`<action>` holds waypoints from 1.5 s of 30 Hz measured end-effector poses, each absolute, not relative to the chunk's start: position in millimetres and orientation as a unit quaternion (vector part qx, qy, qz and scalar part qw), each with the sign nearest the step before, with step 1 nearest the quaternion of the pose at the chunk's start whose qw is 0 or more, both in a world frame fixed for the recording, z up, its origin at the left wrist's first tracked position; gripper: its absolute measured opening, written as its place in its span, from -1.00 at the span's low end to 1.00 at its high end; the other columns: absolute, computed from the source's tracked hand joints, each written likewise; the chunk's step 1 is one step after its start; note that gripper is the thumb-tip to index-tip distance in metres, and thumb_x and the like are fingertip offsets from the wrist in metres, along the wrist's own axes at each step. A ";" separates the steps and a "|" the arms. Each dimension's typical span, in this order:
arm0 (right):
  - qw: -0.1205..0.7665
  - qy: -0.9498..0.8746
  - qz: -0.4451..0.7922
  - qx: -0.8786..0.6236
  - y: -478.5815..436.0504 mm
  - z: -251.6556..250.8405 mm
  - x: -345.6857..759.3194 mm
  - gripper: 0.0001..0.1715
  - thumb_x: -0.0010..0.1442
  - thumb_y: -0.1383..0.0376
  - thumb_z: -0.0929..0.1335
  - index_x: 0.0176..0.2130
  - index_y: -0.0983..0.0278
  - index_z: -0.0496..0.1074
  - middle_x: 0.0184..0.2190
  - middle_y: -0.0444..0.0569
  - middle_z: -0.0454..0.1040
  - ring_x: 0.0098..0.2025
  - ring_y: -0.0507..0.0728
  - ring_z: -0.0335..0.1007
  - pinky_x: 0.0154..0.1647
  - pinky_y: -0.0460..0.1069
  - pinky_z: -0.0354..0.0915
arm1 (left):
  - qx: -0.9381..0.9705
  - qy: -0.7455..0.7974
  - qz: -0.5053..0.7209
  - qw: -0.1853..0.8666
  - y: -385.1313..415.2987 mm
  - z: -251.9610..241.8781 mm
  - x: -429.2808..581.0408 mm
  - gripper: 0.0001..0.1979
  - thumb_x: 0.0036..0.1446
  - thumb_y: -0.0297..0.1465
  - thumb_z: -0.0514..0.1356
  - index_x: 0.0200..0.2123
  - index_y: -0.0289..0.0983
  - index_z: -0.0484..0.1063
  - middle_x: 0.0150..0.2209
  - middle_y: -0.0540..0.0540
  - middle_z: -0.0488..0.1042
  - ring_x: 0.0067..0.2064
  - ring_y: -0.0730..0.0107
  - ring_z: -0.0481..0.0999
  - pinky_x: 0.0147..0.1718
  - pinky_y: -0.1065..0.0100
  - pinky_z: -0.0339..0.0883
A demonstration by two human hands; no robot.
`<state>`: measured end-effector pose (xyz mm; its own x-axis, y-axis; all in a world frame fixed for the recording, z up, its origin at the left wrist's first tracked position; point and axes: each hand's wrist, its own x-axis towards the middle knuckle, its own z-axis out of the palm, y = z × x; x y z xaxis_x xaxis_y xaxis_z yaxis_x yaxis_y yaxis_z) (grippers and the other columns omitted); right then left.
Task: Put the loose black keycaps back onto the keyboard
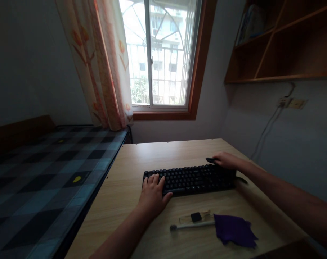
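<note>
A black keyboard [193,178] lies across the wooden desk [179,151]. My left hand [153,196] rests on the keyboard's left end, fingers spread flat over the keys, thumb at the front edge. My right hand [226,160] lies at the keyboard's far right corner, its fingers curled over a small dark object [210,160] that I cannot name. In front of the keyboard lie a white toothbrush [192,226], a small black square piece [196,217] on a clear wrapper, and a purple cloth [233,230].
A bed with a checked cover [52,169] runs along the desk's left side. Behind the desk are a barred window [160,54] and a patterned curtain [104,61]. A wooden shelf [285,43] hangs upper right; a cable drops from a wall socket [290,103].
</note>
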<state>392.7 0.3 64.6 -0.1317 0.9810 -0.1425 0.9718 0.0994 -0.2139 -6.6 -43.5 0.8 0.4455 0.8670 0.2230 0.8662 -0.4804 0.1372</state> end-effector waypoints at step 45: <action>-0.095 -0.947 0.056 -0.300 65.9 71.7 210.1 -0.67 0.23 0.39 0.34 -0.06 0.26 0.62 -0.15 0.04 0.60 -0.18 0.13 0.46 -0.09 -0.03 0.28 | 0.848 0.510 0.142 0.006 -44.2 -0.3 -3.9 -0.32 0.20 -0.03 0.18 0.26 -0.34 0.35 0.27 -0.41 0.29 0.31 -0.20 0.19 0.31 -0.18 -0.08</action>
